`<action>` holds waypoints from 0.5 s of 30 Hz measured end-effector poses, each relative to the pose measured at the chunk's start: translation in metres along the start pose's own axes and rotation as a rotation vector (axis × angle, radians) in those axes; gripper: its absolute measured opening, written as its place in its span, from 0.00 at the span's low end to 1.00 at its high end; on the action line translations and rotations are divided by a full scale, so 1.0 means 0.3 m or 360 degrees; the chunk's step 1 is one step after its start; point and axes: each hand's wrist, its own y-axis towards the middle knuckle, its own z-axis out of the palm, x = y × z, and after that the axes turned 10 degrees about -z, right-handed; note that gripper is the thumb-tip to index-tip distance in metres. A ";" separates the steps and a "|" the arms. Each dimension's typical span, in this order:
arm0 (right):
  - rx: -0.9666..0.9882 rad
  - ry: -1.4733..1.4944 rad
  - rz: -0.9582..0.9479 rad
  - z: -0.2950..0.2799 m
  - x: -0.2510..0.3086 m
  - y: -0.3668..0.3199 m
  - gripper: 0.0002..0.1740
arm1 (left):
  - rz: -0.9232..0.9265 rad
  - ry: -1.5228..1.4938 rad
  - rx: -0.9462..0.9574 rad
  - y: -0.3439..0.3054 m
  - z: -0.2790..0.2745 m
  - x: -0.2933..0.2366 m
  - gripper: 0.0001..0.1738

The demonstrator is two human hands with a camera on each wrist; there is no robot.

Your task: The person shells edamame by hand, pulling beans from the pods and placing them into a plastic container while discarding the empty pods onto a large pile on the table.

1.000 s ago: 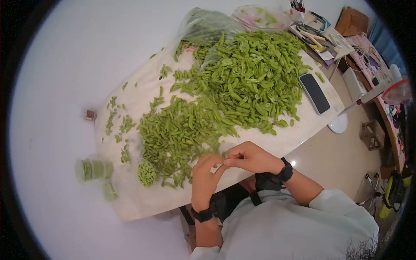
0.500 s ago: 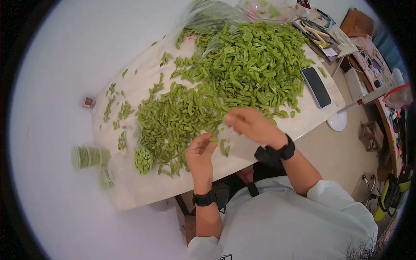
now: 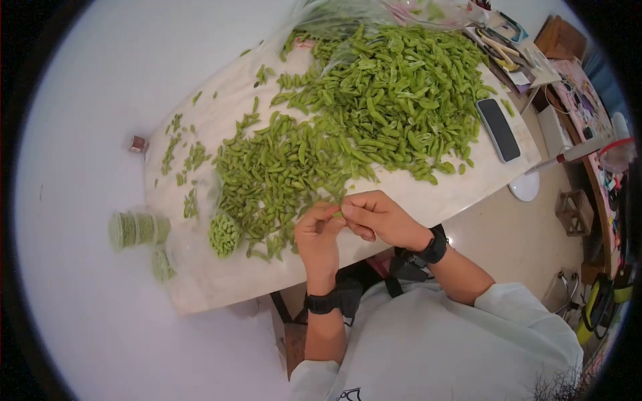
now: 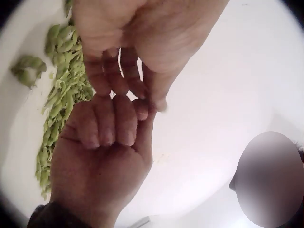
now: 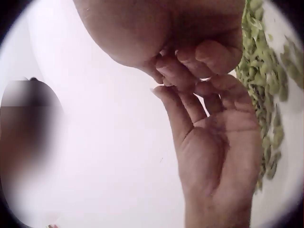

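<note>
Fingertip to fingertip, my left hand (image 3: 317, 242) and right hand (image 3: 388, 222) meet over the near edge of the table. Between them a small piece of green edamame pod (image 3: 337, 214) shows, pinched by the left thumb and fingers; the right thumb and forefinger grip it from the other side. Both wrist views show the meeting fingers, with the left hand (image 5: 218, 147) palm up in the right wrist view and the right hand's (image 4: 102, 156) fingers curled in the left wrist view. There the pod is hidden. Just beyond the hands spreads a pile of edamame pods (image 3: 287, 160).
A larger, brighter heap of pods (image 3: 408, 100) lies behind, beside a clear plastic bag (image 3: 341, 27). Shelled beans fill a clear container (image 3: 224, 235) on the left, near stacked clear tubs (image 3: 137, 230). A phone (image 3: 498, 130) lies at the right edge of the pale tabletop (image 3: 435, 200).
Half a second ago the right hand was apart and blurred while the left held a green pod. Now the right hand is back at the left fingertips. The head view has shifted slightly.
</note>
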 end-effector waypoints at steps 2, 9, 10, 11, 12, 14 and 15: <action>0.0033 0.0019 0.0046 0.008 0.002 -0.006 0.20 | -0.0029 -0.0060 0.0046 -0.001 -0.002 -0.009 0.06; 0.0158 -0.0912 -0.0340 -0.019 0.015 -0.014 0.18 | -0.0111 0.0190 0.0153 -0.001 0.002 -0.057 0.07; 0.0177 -0.0965 -0.0341 -0.022 0.021 -0.015 0.18 | -0.0120 0.0193 0.0150 -0.002 0.002 -0.054 0.07; 0.0194 -0.1018 -0.0342 -0.025 0.027 -0.016 0.18 | -0.0129 0.0197 0.0148 -0.003 0.004 -0.047 0.06; 0.0211 -0.1071 -0.0341 -0.027 0.030 -0.017 0.18 | -0.0140 0.0200 0.0147 -0.004 0.006 -0.040 0.06; 0.0161 -0.1095 -0.0393 -0.027 0.022 -0.020 0.19 | -0.0205 -0.0016 0.0180 -0.007 0.015 -0.025 0.05; 0.0136 -0.1108 -0.0419 -0.028 0.015 -0.020 0.20 | -0.0237 -0.0126 0.0197 -0.008 0.018 -0.021 0.05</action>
